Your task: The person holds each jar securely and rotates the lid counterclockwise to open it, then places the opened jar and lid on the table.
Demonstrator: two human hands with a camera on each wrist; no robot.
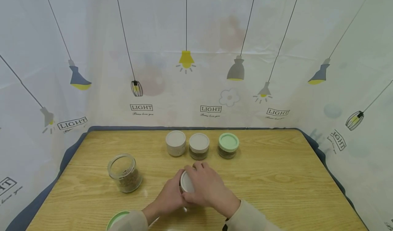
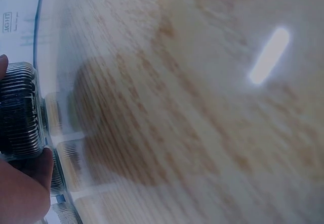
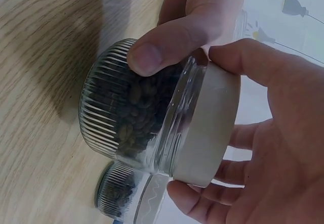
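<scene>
A ribbed glass jar of dark, bean-like pieces is between both hands near the front middle of the table. My left hand grips its glass body, with the thumb lying across the side in the right wrist view. On the jar's mouth sits a white lid, and my right hand holds this lid round its rim with curled fingers. From the head view the hands cover most of the jar, leaving part of the lid top visible. The left wrist view catches the ribbed base at its left edge.
To the left stands a lidless glass jar partly filled with brown bits. A green lid lies at the front, partly behind the left sleeve. Along the back are two white-lidded jars and a green-lidded jar. Printed cloth surrounds the wooden table.
</scene>
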